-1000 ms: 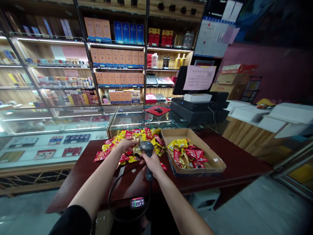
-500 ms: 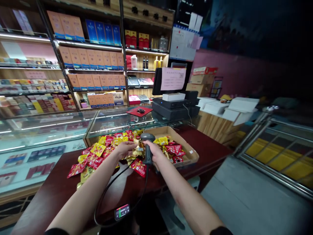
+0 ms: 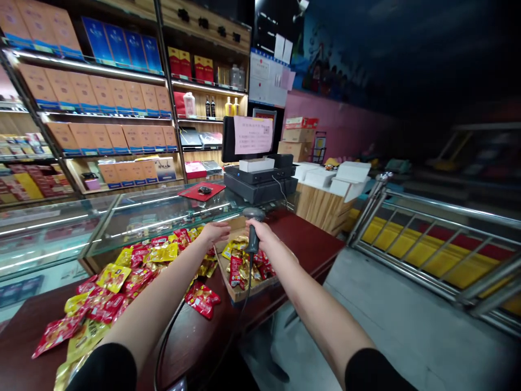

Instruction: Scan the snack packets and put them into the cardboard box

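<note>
My right hand (image 3: 262, 234) is wrapped round the handle of a dark grey barcode scanner (image 3: 253, 239), held above a cardboard tray (image 3: 238, 295). From the scanner's handle a black cable (image 3: 249, 277) hangs down towards me. Red, yellow and gold snack packets (image 3: 244, 269) lie in the tray. Over the tray's left side is my left hand (image 3: 216, 232), its fingers stretched out and nothing seen in them. Below and left of it, a heap of similar snack packets (image 3: 134, 279) spreads over the dark red table (image 3: 303, 234). One red packet (image 3: 202, 300) lies near the tray's left edge.
Behind the table runs a glass display counter (image 3: 134, 209). A monitor (image 3: 228, 140) and a black cash drawer (image 3: 260, 184) stand at the back. Shelves of boxes (image 3: 109, 138) line the wall. To the right is a metal railing (image 3: 407, 217) above grey floor (image 3: 366, 304).
My view has swung right. Both hands have moved over the tray with the scanner still in my right hand. A gold packet near my left hand no longer shows there; more packets show in the tray.
</note>
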Motion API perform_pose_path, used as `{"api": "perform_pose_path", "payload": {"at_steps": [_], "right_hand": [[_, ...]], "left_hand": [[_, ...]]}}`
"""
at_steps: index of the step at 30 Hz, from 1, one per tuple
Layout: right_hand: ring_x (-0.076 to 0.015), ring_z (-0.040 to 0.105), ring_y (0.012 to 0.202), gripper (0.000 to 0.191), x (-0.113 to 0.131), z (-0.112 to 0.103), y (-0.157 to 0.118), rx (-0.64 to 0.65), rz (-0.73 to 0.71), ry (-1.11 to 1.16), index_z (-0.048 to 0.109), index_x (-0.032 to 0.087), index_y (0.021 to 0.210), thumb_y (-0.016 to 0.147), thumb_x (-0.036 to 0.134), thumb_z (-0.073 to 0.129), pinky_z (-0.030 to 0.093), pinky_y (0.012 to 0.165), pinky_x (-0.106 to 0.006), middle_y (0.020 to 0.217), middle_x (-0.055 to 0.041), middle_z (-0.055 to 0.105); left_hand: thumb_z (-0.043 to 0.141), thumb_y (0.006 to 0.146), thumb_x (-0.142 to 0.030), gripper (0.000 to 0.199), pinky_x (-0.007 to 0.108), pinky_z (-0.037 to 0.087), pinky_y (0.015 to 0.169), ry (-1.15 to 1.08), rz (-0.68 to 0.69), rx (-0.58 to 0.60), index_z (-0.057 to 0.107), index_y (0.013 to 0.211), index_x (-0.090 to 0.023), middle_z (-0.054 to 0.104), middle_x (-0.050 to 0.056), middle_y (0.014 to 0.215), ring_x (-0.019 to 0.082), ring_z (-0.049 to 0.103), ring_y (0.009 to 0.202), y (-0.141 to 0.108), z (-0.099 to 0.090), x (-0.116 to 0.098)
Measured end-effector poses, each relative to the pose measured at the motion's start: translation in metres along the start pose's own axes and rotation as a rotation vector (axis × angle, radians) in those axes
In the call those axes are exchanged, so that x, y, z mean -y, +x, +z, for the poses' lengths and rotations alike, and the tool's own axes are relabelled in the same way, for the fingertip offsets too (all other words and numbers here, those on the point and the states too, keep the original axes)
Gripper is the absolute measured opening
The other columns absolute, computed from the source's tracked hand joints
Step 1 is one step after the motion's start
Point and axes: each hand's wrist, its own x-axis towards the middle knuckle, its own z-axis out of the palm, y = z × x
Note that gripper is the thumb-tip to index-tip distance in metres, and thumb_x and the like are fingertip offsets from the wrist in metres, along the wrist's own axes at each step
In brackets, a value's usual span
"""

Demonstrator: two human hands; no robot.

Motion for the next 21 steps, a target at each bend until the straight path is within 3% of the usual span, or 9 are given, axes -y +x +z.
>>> {"api": "perform_pose_path", "payload": {"at_steps": [5, 10, 14, 21], "right_hand": [[-0.0104, 0.052, 0.047, 0.008, 0.000, 0.004, -0.004, 0.014, 0.098, 0.068, 0.060, 0.013, 0.072, 0.070, 0.020, 0.062, 0.046, 0.049, -0.022, 0.051, 0.0019, 0.054], [-0.0118, 0.059, 0.056, 0.007, -0.004, 0.029, -0.020, 0.072, 0.156, 0.115, 0.060, 0.012, 0.072, 0.070, 0.019, 0.062, 0.050, 0.055, -0.023, 0.056, 0.0001, 0.058], [-0.0119, 0.060, 0.056, 0.008, -0.013, 0.062, -0.033, 0.132, 0.196, 0.117, 0.062, 0.011, 0.077, 0.070, 0.017, 0.061, 0.051, 0.056, -0.022, 0.057, -0.0008, 0.060], [-0.0114, 0.059, 0.053, 0.007, -0.045, 0.135, -0.062, 0.247, 0.258, 0.073, 0.063, 0.012, 0.074, 0.068, 0.015, 0.063, 0.051, 0.054, -0.022, 0.055, 0.0001, 0.060]], "left_hand": [[0.086, 0.056, -0.011, 0.035, 0.029, 0.056, 0.066, -0.007, -0.025, 0.007, 0.067, 0.086, -0.007, 0.069, 0.009, 0.073, 0.017, 0.068, 0.067, 0.002, -0.007, 0.005], [0.087, 0.055, -0.012, 0.036, 0.030, 0.056, 0.067, -0.031, -0.021, -0.006, 0.067, 0.085, -0.008, 0.070, 0.010, 0.077, 0.018, 0.068, 0.070, -0.010, -0.029, 0.010], [0.085, 0.058, -0.011, 0.032, 0.029, 0.057, 0.068, -0.048, -0.006, -0.026, 0.067, 0.085, -0.008, 0.070, 0.010, 0.079, 0.017, 0.068, 0.069, -0.032, -0.067, 0.010], [0.085, 0.060, -0.016, 0.034, 0.029, 0.056, 0.070, -0.042, 0.019, -0.183, 0.068, 0.088, -0.007, 0.071, 0.013, 0.087, 0.018, 0.069, 0.074, -0.085, -0.155, 0.008]]}}
